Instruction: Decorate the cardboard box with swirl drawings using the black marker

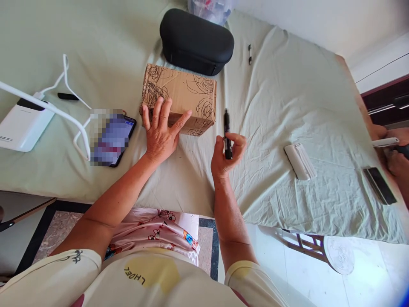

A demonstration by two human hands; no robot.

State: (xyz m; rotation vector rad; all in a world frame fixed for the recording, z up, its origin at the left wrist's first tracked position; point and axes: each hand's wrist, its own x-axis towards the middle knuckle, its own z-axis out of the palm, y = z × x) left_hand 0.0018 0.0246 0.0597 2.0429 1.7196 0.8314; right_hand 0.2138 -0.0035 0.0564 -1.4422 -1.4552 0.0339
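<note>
A brown cardboard box (pixel 180 91) lies on the cloth-covered table, its top and front side marked with black looping scribbles. My left hand (pixel 162 132) rests on the box's near left part with the fingers spread. To the right of the box, my right hand (pixel 228 151) grips a black marker pen (pixel 227 128) between thumb and fingers. The marker stands roughly upright in the picture, its dark end pointing away from me and apart from the box. Whether its cap is on, I cannot tell.
Behind the box sits a black hard case (pixel 196 40). At left are a phone (pixel 118 140), a white power bank (pixel 24 123) and a white cable. A pen (pixel 250 54), a white object (pixel 300 161) and a dark block (pixel 379 185) lie rightward. Another person's hand (pixel 398 164) shows far right.
</note>
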